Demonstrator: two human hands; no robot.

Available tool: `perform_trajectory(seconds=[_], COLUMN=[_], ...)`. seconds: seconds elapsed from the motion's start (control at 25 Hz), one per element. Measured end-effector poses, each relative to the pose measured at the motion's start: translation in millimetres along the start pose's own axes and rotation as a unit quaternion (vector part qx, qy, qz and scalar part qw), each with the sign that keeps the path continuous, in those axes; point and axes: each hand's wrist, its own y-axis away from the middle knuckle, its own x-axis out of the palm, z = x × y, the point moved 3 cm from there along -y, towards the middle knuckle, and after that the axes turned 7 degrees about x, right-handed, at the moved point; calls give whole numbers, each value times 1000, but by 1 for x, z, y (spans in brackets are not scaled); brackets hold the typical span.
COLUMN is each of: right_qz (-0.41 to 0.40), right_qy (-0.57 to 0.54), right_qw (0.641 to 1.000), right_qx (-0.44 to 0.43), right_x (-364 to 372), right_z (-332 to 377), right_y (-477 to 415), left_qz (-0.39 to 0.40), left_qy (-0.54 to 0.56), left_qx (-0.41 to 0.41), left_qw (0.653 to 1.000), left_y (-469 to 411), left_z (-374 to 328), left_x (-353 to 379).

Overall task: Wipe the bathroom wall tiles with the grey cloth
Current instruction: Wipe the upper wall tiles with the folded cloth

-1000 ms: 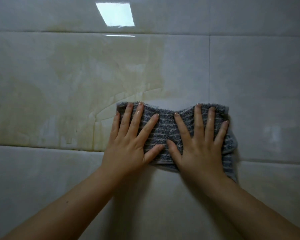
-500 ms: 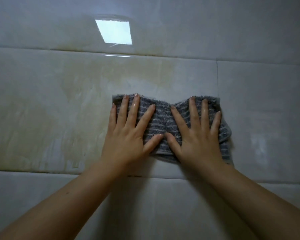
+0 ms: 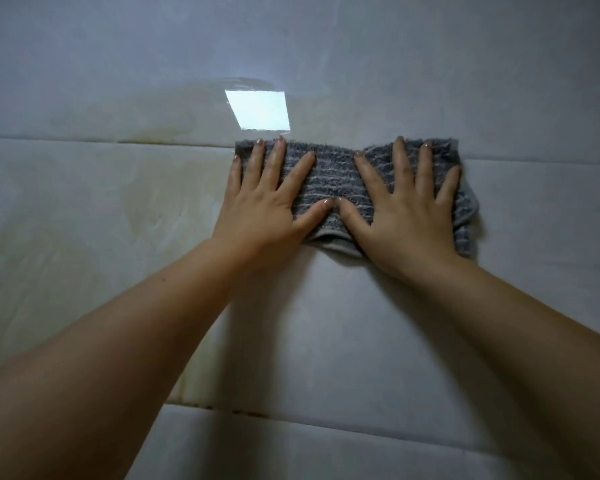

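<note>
A grey striped cloth (image 3: pixel 336 178) lies flat against the glossy pale wall tiles (image 3: pixel 84 220). My left hand (image 3: pixel 267 199) presses its left half with fingers spread and straight. My right hand (image 3: pixel 406 209) presses the right half the same way. The two thumbs almost touch at the cloth's middle. The cloth's top edge sits on the horizontal grout line, and a fold of it hangs out at the lower right past my right hand.
A bright square light reflection (image 3: pixel 258 110) shines on the tile just above the cloth. Yellowish-brown staining (image 3: pixel 146 188) covers the tile to the left of my hands. A lower grout line (image 3: pixel 291 417) runs below my forearms.
Both hands have slid the cloth upward along the wall, from mid-tile to the upper grout line, close under the light reflection. The hands stay flat and spread.
</note>
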Motion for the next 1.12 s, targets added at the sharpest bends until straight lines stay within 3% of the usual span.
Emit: perform_trajectory(seconds=[0.16,0.32,0.44,0.64,0.76,0.92,1.12], right_qz=[-2,-5,4,14,4,43,49], right_qy=[13,13,-6,-17,2,11,-7], right_qw=[999,998,997,1000,999,997,986], right_qx=[-51,58,82,6,-42,71,157], right_x=[2,-3,-7,-7,-1,-9,-16], right_z=[-20,-12,16,83,61,3,6], right_y=[25,-16,-56,-71,-30,-35,-91], left_qz=[6,12,16,23,7,-15,15], left_qy=[-8,-3,4,9,8,42,27], left_qx=[41,56,41,1,38,97,108], left_qw=[999,998,999,1000,999,994,994], left_y=[22,-18,-51,-46,-12,-33,-104], left_z=[-16,-8,24,88,73,24,28], left_x=[7,-2,-12,-22,-14,-11,-21])
